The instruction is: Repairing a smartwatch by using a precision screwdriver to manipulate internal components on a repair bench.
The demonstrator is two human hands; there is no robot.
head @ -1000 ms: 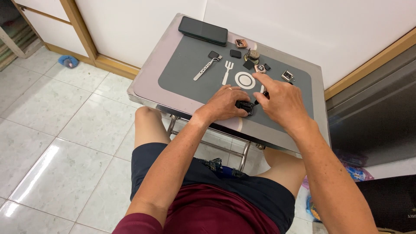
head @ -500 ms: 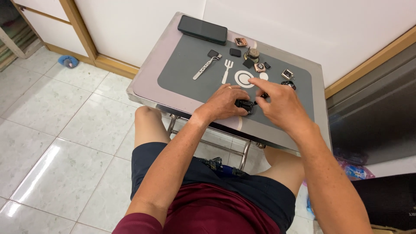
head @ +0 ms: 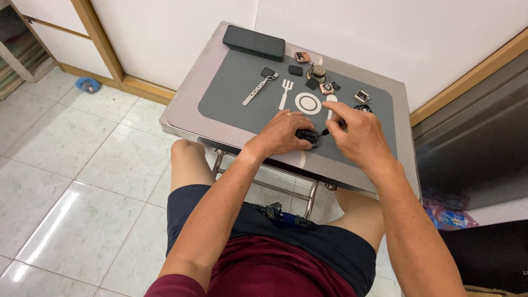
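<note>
Grey mat (head: pixel 236 93): lies on the steel table (head: pixel 184 104), printed with a white fork, plate and spoon outline; it carries nearly everything.
Left hand (head: pixel 283 133): fingers curled down, pinning a small black watch case (head: pixel 308 136) against the mat near the table's front edge.
Small black watch case: sits between both hands, partly hidden by the left fingers.
Right hand (head: pixel 360 135): closed in a pinch around a thin dark tool (head: pixel 325 132) whose tip touches the case; what kind of tool it is, I cannot tell.
Back left corner: a dark phone (head: pixel 253 42) lies flat, partly off the mat.
Left part of mat: a silver strap piece (head: pixel 257 90) lies diagonally.
Back edge, middle: a copper-coloured watch case (head: pixel 302 56), small black squares and other small parts (head: pixel 322 81) cluster together.
Right of the cluster: a square silver frame (head: pixel 361 96), just behind the right hand.
Below the table: tiled floor (head: pixel 71 165).
</note>
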